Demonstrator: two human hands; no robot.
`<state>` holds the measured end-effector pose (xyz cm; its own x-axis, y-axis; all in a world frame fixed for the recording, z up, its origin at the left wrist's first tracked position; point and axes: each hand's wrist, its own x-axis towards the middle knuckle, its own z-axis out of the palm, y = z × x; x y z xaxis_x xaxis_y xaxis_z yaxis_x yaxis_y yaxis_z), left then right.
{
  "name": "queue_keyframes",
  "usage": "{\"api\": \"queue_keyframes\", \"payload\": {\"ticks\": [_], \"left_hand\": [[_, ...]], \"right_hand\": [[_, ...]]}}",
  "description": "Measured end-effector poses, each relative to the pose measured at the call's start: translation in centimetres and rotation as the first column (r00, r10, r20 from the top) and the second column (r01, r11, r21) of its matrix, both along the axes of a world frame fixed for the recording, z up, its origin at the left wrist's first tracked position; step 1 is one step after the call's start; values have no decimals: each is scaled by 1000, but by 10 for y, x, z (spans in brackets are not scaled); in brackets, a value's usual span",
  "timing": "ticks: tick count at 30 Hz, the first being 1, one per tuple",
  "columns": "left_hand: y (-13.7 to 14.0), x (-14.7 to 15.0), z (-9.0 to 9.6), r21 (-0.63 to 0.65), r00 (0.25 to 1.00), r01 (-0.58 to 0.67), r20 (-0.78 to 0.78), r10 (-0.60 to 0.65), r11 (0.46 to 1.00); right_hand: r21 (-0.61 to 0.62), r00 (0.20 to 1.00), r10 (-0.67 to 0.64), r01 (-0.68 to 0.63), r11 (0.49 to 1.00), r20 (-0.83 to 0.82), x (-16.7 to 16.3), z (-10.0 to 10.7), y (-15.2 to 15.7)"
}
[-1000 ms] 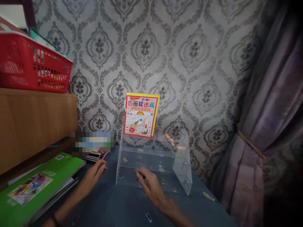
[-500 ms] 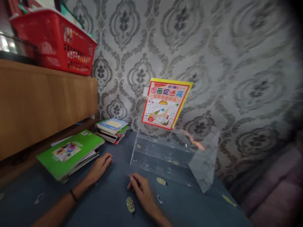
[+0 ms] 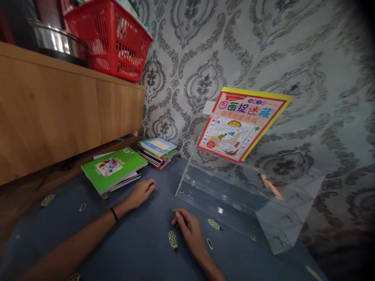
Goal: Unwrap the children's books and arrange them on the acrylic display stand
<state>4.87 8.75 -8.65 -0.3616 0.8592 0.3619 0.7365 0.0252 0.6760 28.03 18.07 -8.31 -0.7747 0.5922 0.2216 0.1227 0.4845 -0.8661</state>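
My left hand rests on the dark blue tablecloth, its fingers loosely bent and holding nothing. Just behind it lies a stack with a green book on top, apart from my fingers. My right hand also lies relaxed on the cloth, fingers half curled and empty. Beyond it stands a clear acrylic tiered rack. A picture book with a red and yellow border stands tilted in the rack's top tier, against the patterned wall. Neither hand touches the rack.
Farther back, by the wall, is a second pile of smaller books. A wooden cabinet borders the table on the left. On it sit a red plastic basket with things inside and a steel pot.
My view has turned to the left, so the rack, books and basket appear farther right. Both hands stay on the table, with little visible movement of their own.
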Motion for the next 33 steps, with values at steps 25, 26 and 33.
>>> {"api": "queue_keyframes", "payload": {"ticks": [25,26,33], "left_hand": [[-105,-26,63,-217,530,-742,-769,358,634],[-105,-26,65,-236,538,-742,-769,346,628],[-105,-26,72,-276,559,-729,-769,311,627]], "right_hand": [[18,1000,15,-15,1000,12,0,2,2],[22,1000,15,-16,1000,11,0,1,2],[31,1000,17,-17,999,3,0,-1,3]]}}
